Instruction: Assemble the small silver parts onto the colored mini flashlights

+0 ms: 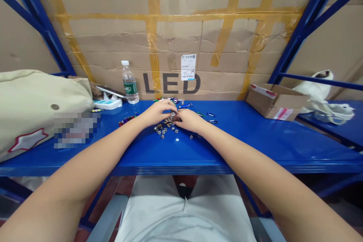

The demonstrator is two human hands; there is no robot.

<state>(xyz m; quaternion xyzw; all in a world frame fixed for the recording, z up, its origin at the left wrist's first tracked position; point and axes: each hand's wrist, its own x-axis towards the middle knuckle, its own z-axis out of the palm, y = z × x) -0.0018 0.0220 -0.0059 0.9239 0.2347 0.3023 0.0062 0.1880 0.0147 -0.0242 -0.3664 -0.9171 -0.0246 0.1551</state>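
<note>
Both my hands meet over a small heap of silvery metal parts (164,127) on the blue shelf (255,143). My left hand (157,111) is curled, its fingertips pinching a small silvery piece (172,114). My right hand (187,119) is closed too, its fingertips touching the same spot from the right; what it grips is too small to name. Behind the hands lie several small coloured clips (181,103), with two more (211,118) to the right. A single white round piece (177,140) lies nearer to me.
A water bottle (129,83) stands at the back left beside a white power strip (107,103) and a phone (110,91). A beige bag (34,106) fills the left end. An open cardboard box (273,100) sits at the right. Taped cardboard (181,26) walls the back.
</note>
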